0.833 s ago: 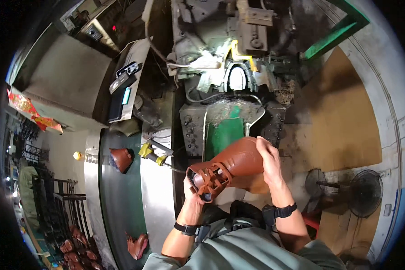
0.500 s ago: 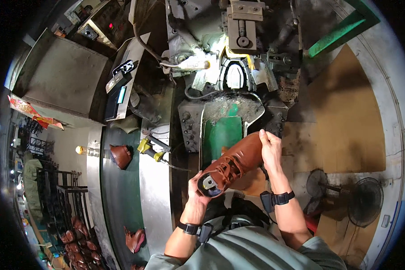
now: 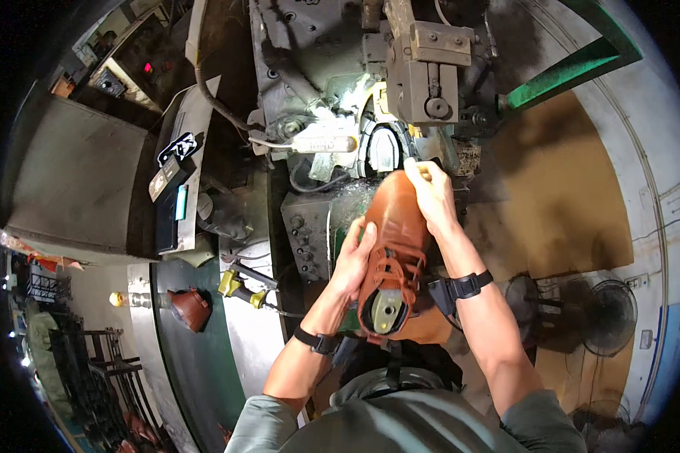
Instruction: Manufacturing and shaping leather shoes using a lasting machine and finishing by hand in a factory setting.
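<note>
A brown leather shoe upper (image 3: 397, 226) with laces is stretched over a shoe last (image 3: 387, 308), which shows in the ankle opening toward me. My left hand (image 3: 353, 260) grips its left side near the laces. At the toe end, my right hand (image 3: 433, 192) closes round the right edge. The toe points away from me, just below the lit, rounded toe-shaped pad (image 3: 383, 149) of a machine. A grey machine head (image 3: 425, 72) hangs above that pad. The sole side of the shoe is hidden.
On the left, a green conveyor belt (image 3: 204, 355) carries another brown shoe upper (image 3: 190, 309). A yellow-and-black hand tool (image 3: 240, 288) lies on the metal ledge beside it. Fans (image 3: 612, 317) stand at right, near cardboard (image 3: 559, 204). A green frame bar (image 3: 563, 72) juts in at upper right.
Both hands have carried the shoe forward to the machine and turned it from a slant to nearly straight, toe away from me. My left hand has shifted from the ankle end to its side.
</note>
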`<state>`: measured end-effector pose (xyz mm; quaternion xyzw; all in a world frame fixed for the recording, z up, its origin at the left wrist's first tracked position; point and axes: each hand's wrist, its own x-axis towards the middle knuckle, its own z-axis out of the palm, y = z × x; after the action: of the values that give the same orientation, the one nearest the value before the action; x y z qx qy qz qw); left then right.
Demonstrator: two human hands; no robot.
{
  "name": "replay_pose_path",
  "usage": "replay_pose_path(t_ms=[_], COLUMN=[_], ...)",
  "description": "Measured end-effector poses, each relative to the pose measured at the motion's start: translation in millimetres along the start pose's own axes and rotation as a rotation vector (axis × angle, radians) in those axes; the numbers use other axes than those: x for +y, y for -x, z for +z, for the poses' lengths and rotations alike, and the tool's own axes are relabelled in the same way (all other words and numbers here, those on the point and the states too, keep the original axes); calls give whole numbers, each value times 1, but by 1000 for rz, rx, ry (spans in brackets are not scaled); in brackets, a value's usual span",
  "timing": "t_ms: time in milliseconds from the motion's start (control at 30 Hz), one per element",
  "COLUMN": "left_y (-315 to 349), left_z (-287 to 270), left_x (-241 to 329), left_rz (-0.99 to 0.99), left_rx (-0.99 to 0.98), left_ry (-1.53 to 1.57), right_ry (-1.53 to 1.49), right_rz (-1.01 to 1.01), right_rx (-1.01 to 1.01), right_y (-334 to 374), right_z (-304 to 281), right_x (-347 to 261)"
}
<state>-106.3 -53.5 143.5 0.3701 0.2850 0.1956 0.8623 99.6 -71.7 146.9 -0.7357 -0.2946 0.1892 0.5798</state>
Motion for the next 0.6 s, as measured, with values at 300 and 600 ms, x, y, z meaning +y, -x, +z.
replay_pose_path(t_ms=[300,600], left_y=[-109,-129], left_z=[-11,-14], left_x=[7,10], left_rz=[203,278], left_rx=[43,-15], left_ry=[168,166], right_ry=[-800,-860], right_rz=[713,425], right_rx=[-54,36], right_y=[6,-4], right_z=[5,20], right_x=[44,43])
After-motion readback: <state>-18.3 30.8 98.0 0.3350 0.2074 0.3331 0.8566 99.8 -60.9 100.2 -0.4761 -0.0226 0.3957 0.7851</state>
